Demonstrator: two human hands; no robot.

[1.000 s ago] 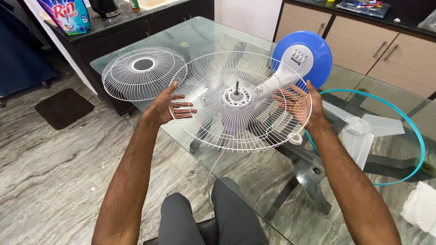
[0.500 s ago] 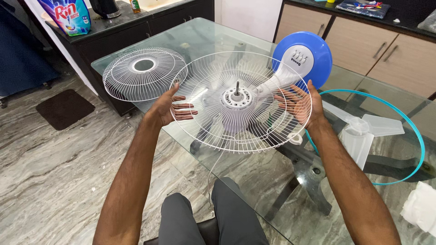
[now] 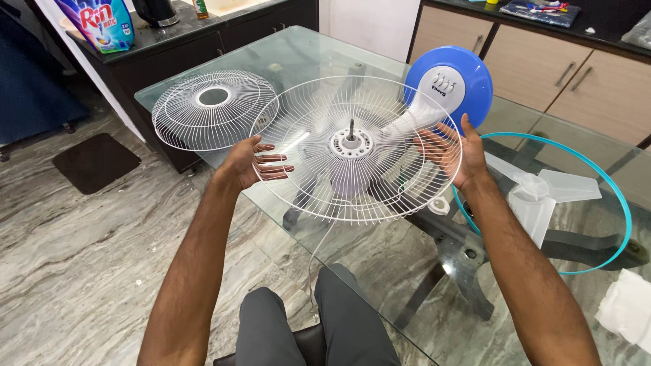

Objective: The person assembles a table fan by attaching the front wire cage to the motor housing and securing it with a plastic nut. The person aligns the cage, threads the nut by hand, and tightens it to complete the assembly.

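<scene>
I hold a white wire fan guard [image 3: 319, 193] with both hands over the near edge of a glass table [image 3: 305, 51]. My left hand [image 3: 252, 163] grips its left rim. My right hand [image 3: 454, 152] grips its right rim, fingers spread under the wires. The fan motor with its shaft [image 3: 350, 141] sits in the guard's centre, joined to a blue round base [image 3: 451, 78] behind. A second white wire guard [image 3: 213, 108] lies flat on the table to the left.
A translucent fan blade [image 3: 539, 193] lies inside a teal ring [image 3: 627, 224] on the table at right. A white cloth [image 3: 627, 308] is at far right. Dark counter with a detergent pack [image 3: 102, 24] stands behind left; wooden cabinets [image 3: 576, 74] behind right.
The guard and both hands have shifted very slightly to the left and up; the grip is unchanged.
</scene>
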